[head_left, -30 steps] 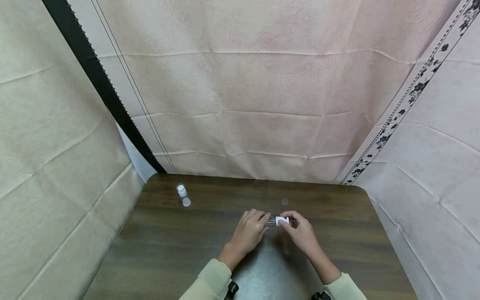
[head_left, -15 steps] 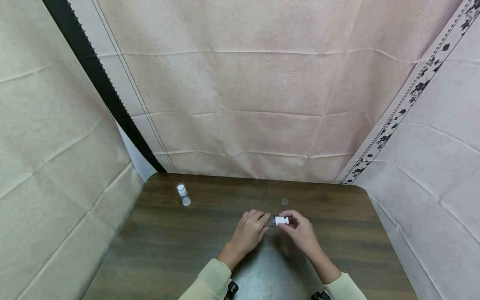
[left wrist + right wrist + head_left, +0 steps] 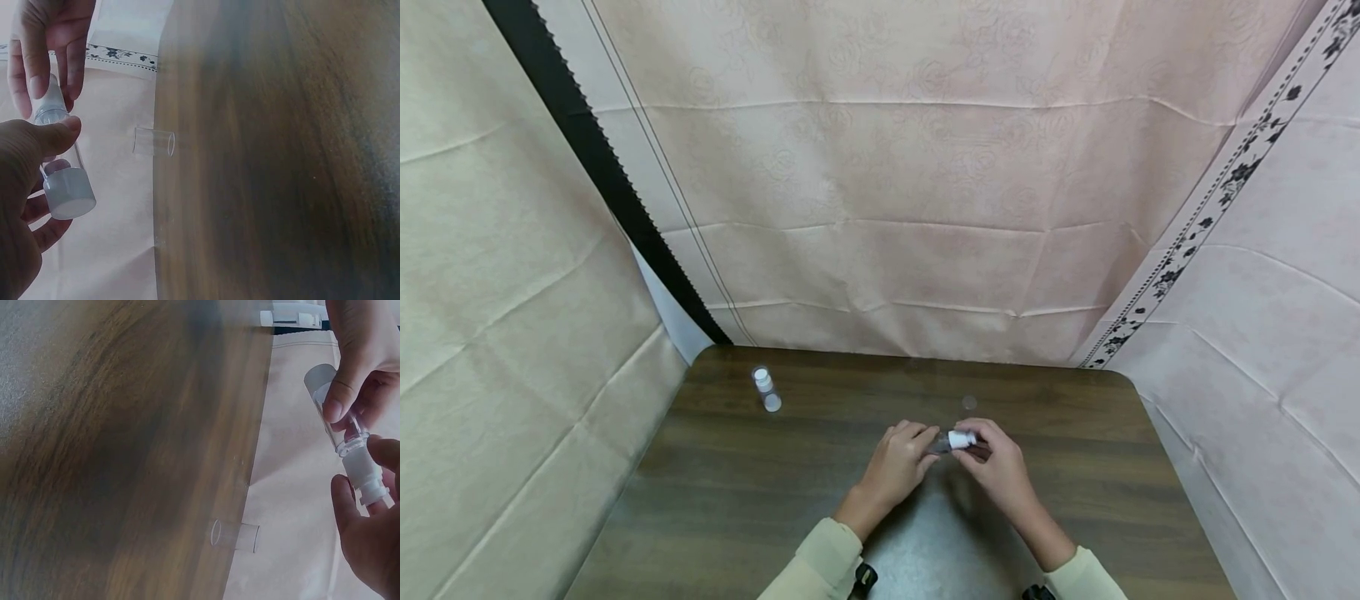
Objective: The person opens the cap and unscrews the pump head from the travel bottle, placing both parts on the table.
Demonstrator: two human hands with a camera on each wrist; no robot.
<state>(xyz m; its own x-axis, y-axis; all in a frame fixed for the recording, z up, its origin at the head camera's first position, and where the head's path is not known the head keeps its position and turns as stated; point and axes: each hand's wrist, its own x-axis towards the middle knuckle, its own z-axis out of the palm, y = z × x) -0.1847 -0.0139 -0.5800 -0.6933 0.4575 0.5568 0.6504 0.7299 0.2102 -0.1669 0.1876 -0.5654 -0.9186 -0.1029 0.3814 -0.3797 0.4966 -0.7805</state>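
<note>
Both hands hold a small clear spray bottle [image 3: 70, 192] above the table, its length lying roughly sideways between them in the head view. My left hand [image 3: 893, 463] grips the clear body, thumb on one side, near the whitish base. The thumb and fingers of my right hand [image 3: 1002, 468] pinch the white pump top [image 3: 361, 465] at the other end. In the right wrist view this top sits in line with the bottle's neck; whether it is loose I cannot tell. A clear cylindrical cap [image 3: 246, 537] stands apart on the table behind the hands.
A second bottle with a white top [image 3: 764, 385] is at the back left of the brown wooden table [image 3: 737, 500]. Pale cloth [image 3: 880, 208] hangs behind the table's far edge and along both sides.
The white end of the bottle has tilted slightly and shifted a little left, with the right hand's fingers changing position on it. The left hand has hardly moved.
</note>
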